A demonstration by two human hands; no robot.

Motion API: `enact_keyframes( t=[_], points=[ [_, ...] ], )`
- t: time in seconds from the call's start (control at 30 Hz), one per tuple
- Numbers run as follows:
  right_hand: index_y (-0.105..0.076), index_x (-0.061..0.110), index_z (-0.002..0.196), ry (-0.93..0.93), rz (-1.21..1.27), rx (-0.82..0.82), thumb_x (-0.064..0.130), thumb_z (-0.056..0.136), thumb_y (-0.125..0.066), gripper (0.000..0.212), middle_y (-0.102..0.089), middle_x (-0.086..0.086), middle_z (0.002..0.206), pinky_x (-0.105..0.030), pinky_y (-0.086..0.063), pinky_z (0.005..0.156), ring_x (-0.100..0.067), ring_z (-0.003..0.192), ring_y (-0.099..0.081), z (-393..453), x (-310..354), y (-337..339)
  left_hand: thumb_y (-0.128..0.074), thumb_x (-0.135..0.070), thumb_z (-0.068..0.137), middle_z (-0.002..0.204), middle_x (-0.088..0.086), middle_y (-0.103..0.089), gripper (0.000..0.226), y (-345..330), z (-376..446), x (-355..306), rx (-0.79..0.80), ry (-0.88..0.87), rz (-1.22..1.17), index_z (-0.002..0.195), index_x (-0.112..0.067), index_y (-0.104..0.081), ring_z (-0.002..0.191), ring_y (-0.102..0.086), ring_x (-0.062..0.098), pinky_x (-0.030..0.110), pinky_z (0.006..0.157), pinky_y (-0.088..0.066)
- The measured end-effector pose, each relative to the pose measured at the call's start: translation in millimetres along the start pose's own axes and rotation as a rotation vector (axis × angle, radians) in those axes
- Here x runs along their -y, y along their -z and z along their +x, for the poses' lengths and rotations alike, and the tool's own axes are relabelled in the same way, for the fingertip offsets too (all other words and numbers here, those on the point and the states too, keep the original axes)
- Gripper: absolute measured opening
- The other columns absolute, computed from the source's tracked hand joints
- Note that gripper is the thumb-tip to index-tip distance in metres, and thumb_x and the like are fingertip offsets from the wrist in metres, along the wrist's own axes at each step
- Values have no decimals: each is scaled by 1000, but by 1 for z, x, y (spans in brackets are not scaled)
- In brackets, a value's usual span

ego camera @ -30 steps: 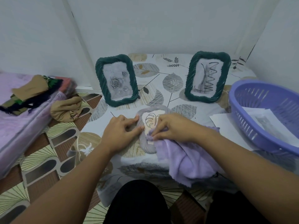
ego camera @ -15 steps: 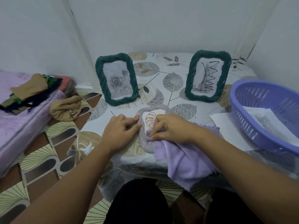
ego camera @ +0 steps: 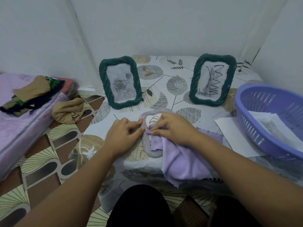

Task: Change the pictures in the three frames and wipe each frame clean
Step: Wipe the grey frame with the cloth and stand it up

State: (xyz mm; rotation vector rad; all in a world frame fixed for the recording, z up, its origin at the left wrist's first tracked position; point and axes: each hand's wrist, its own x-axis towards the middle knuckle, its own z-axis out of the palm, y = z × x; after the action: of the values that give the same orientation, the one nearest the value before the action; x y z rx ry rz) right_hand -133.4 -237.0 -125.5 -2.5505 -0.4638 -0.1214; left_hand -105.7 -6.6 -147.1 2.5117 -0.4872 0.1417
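A grey rope-rimmed frame (ego camera: 147,145) lies flat on the low patterned table (ego camera: 164,79), a leaf drawing showing in it. My left hand (ego camera: 124,136) presses on the frame's left rim. My right hand (ego camera: 173,128) pinches a lilac cloth (ego camera: 183,161) against that rim, and the cloth covers the frame's lower half. Two dark green frames stand upright behind: the left green frame (ego camera: 120,82) shows roses, the right green frame (ego camera: 213,79) shows a zigzag sketch.
A purple plastic basket (ego camera: 255,128) with printed sheets in it stands at the right, on loose white paper (ego camera: 232,133). A tan garment (ego camera: 68,110) lies on the floor at the left, beside a mauve mattress (ego camera: 19,122) carrying folded clothes.
My right hand has dragged the cloth leftward across the grey frame, from the picture to the left rim. The left hand has stayed on the rim.
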Motion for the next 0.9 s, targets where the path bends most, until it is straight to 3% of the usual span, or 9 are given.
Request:
enact_keyframes(
  t=[0.13, 0.33, 0.73, 0.9],
  points=[
    [-78, 41, 111, -93, -130, -111, 53, 93, -66, 24, -52, 7, 90, -33, -39, 70, -17, 90, -57, 23, -5, 3, -57, -62, 94, 87, -10, -53, 44, 0, 0, -1, -5, 1, -3, 131, -42, -67, 92, -45, 16, 35, 77, -38],
    [-78, 39, 106, -187, -150, -195, 48, 96, -64, 20, -51, 7, 91, -32, -43, 71, -18, 89, -58, 12, -19, 5, -57, -62, 93, 87, -11, -53, 44, 0, 0, -1, -3, 10, -9, 131, -42, -68, 91, -45, 14, 33, 74, -36],
    [-80, 29, 103, -164, -22, -150, 39, 92, -73, 16, -55, 6, 91, -36, -51, 77, -13, 83, -58, -62, -28, 34, -58, -62, 93, 89, -11, -56, 43, 1, 0, -3, 2, 30, -22, 130, -41, -69, 94, -46, 13, 37, 79, -43],
    [-61, 24, 101, -328, -159, -233, 24, 91, -71, 14, -51, 4, 97, -37, -46, 74, -23, 91, -59, -66, -48, 54, -59, -60, 93, 88, -10, -55, 42, 2, -1, -6, -4, 30, -23, 128, -40, -70, 95, -48, 16, 36, 78, -40]
  ],
)
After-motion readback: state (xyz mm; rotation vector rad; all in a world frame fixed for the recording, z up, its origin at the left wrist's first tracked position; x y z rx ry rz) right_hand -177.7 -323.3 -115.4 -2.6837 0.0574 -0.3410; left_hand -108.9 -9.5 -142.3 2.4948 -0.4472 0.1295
